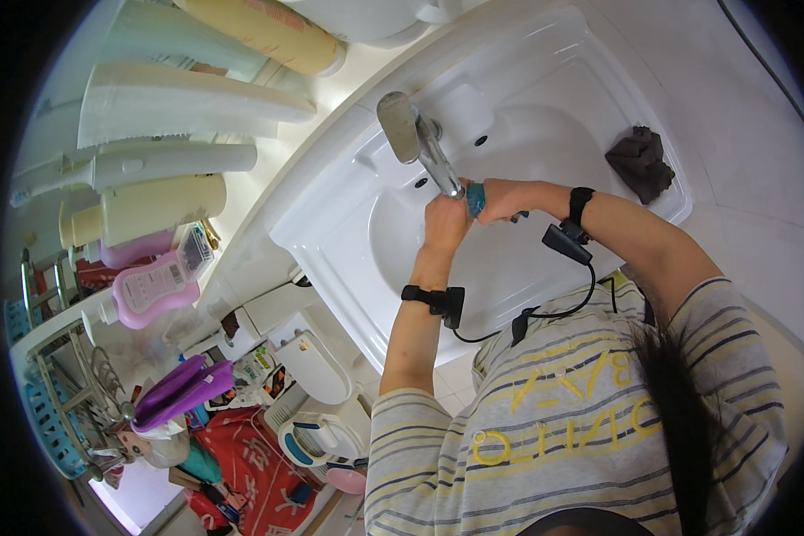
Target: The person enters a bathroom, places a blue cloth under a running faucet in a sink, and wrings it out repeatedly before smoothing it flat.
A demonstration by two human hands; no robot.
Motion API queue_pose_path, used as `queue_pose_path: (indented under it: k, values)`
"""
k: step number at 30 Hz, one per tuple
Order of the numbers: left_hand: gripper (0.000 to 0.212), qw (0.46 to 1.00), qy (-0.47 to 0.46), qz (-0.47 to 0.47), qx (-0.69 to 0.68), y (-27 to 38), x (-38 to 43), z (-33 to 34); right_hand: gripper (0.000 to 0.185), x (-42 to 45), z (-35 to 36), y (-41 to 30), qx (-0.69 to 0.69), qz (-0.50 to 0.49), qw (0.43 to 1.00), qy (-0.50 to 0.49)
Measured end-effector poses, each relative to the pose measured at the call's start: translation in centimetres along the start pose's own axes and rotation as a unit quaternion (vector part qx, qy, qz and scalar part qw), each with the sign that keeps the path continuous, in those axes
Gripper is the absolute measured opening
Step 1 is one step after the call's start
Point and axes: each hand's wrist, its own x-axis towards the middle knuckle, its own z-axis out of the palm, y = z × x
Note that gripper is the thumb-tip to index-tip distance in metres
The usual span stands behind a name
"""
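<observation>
My left hand (445, 220) and my right hand (506, 199) are together over the white washbasin (402, 268), just below the tip of the chrome faucet (435, 154). Both are closed around a bunched teal cloth (476, 199). A short stretch of it shows between my fists, and a bit pokes out under my right fingers. The rest is hidden inside my hands. No running water can be made out. A dark brown cloth (642, 164) lies crumpled at the basin's right end.
A shelf on the left holds a yellow tube (275, 33), an electric toothbrush (174, 164) and a pink bottle (154, 288). Below are a toilet (315, 362), a purple cloth (181, 395) and a red bag (254, 462). Black cables (563, 311) run from my wrist straps.
</observation>
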Motion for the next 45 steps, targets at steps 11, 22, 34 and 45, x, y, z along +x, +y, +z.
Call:
queue_pose_path:
  k: [11, 22, 34, 45]
  values:
    - [0.042, 0.991, -0.040, -0.094, -0.086, -1.8, 0.0, 2.5, 0.034, 1.3, 1.0, 0.7, -0.265, -0.111, 0.892, 0.349]
    - [0.051, 0.633, 0.086, -0.294, -0.711, -3.0, -1.7, 2.6, 0.036, 1.5, 1.0, 1.5, 0.157, -0.137, 0.962, 0.178]
    - [0.027, 0.615, 0.127, -0.274, -0.729, -5.6, -4.3, 1.8, 0.031, 1.9, -1.8, 2.7, 0.279, -0.126, 0.916, 0.261]
    - [0.024, 0.563, 0.148, -0.313, -0.750, -6.7, -7.7, 2.6, 0.033, 8.0, 5.9, 10.9, -0.120, -0.056, 0.969, 0.210]
